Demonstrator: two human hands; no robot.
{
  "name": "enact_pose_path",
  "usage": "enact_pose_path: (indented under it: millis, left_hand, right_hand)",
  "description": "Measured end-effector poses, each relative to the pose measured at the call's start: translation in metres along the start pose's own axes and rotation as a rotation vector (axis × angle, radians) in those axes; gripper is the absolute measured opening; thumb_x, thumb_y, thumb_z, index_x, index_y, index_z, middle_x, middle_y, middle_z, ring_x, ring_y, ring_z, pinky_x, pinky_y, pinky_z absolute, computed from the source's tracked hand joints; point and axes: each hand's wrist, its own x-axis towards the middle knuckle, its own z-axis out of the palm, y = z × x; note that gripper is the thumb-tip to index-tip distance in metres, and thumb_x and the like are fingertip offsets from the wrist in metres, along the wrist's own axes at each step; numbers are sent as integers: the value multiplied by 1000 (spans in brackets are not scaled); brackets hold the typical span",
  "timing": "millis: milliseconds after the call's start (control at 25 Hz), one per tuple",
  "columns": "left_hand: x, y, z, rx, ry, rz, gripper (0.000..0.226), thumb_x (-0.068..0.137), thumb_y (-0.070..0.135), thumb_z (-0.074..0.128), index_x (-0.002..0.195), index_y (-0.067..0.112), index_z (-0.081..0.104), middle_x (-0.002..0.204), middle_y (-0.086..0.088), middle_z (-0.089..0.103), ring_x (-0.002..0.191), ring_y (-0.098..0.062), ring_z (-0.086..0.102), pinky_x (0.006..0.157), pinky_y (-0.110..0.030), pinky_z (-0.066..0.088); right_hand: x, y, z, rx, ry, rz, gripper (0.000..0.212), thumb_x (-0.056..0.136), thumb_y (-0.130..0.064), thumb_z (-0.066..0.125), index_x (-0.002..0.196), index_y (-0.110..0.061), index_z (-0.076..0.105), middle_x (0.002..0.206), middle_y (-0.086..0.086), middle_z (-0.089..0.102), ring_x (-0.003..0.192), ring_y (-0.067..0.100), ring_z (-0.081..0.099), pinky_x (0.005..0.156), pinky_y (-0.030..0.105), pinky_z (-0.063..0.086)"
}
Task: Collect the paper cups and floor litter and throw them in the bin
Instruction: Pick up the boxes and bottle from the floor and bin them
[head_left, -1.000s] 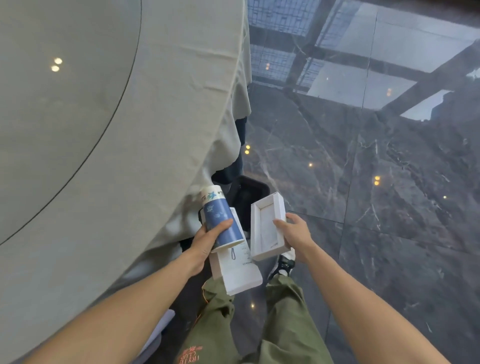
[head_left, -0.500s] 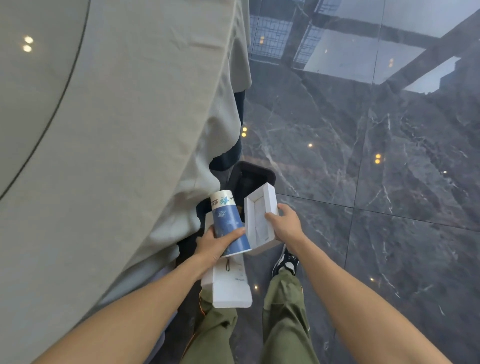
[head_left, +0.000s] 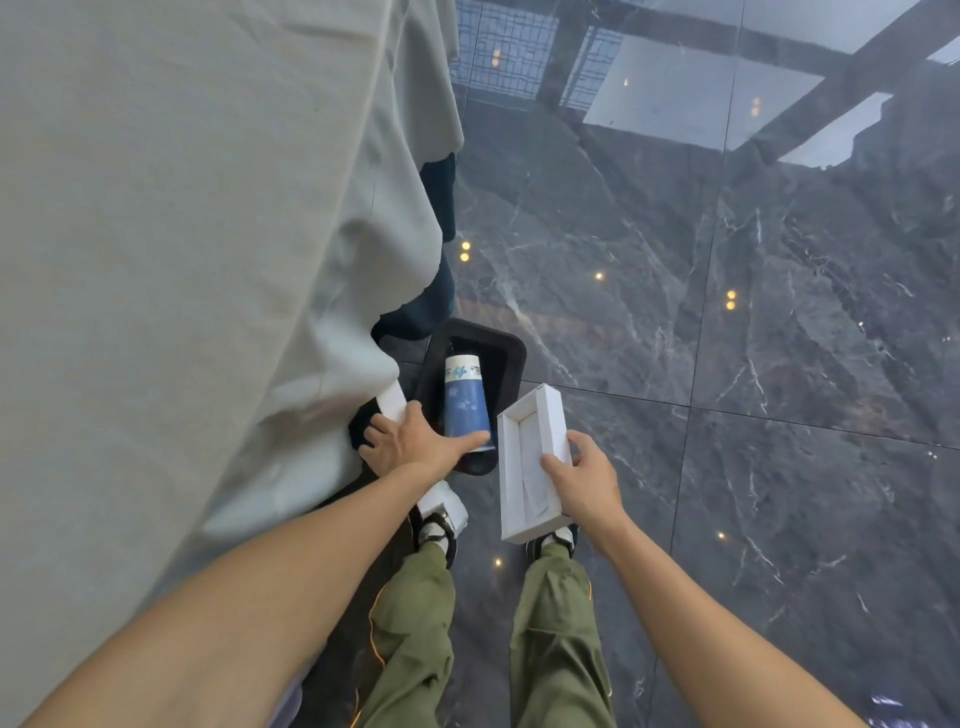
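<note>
Left hand (head_left: 410, 444) now lowered over the black bin (head_left: 511, 358) on the floor beside the draped desk (head_left: 182, 260), gripping a flat white box (head_left: 392, 402) and thumb-pinning the blue paper cup (head_left: 465, 402), which half a second ago was short of the rim. Right hand (head_left: 582, 483) clasping the open white tray box (head_left: 530, 462) just beside the bin. Probably seconds from release; cup tapered, blue-bodied, white-banded, undented, tipped mouth-first into the opening.
</note>
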Motion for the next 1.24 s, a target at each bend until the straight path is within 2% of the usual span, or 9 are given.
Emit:
enact_pose_path:
  millis: [160,280,440,680,800,920,1000,1120,1240]
  left_hand:
    - [3,-15,3,-44,74,-31,58,90,34,68,144,30,45,141,-19,41,122,-40,51,101,-44,42]
    - [-5,-30,4,-231,38,-3,52,93,8,58,139,31,46,134,-14,37,92,-38,60,77,-39,49]
    - [-10,-47,5,-382,1,64,54,95,7,60,141,32,47,133,-13,40,84,-31,56,76,-34,48]
    - [-13,-60,4,-527,-16,140,95,91,6,66,160,45,15,132,-4,45,98,-23,53,83,-37,49]
    - [-12,-61,2,-640,20,120,104,88,6,72,163,39,7,133,5,49,109,-23,56,92,-44,52]
    - [-11,-55,-2,-766,-61,12,77,90,14,74,152,22,31,130,-7,63,106,-26,64,81,-36,51]
    - [-10,-49,-4,-856,-93,-10,60,90,18,74,142,17,44,128,-10,67,106,-26,67,70,-30,51]
    - [-11,-38,-6,-941,-119,-18,55,93,19,73,142,16,49,125,-9,68,104,-26,68,63,-26,49]
    - [-15,-33,-3,-908,-159,-37,54,95,21,72,144,13,50,134,-10,65,105,-23,64,65,-28,49]
  right_hand:
    - [5,-8,5,-29,-48,-14,42,95,-28,59,136,-21,51,109,-5,63,101,25,66,86,50,61]
    - [6,-13,9,-50,-83,-7,49,96,-30,59,143,-20,48,118,-2,59,106,27,64,80,47,62]
    - [7,-24,19,-97,-116,-14,47,99,-32,59,141,-16,47,126,2,60,105,24,60,70,35,56]
    - [17,-49,39,-94,-134,-84,58,102,-37,58,153,-13,40,151,7,53,123,29,60,89,38,51]
    - [21,-55,40,-117,-131,-47,66,102,-42,55,157,-11,36,153,9,51,124,29,59,92,38,46]
    - [20,-47,41,-138,-177,-15,62,96,-47,59,140,-3,55,134,14,66,112,34,67,95,43,55]
    - [12,-38,39,-58,-343,50,57,93,-49,64,126,-3,65,107,13,73,86,28,72,79,41,62]
    - [-1,-22,34,177,-641,235,36,94,-35,66,121,-12,71,107,9,76,83,23,73,67,34,60]
    - [-4,-14,34,385,-588,246,33,89,-21,65,117,-6,73,108,14,77,83,24,72,62,29,57]
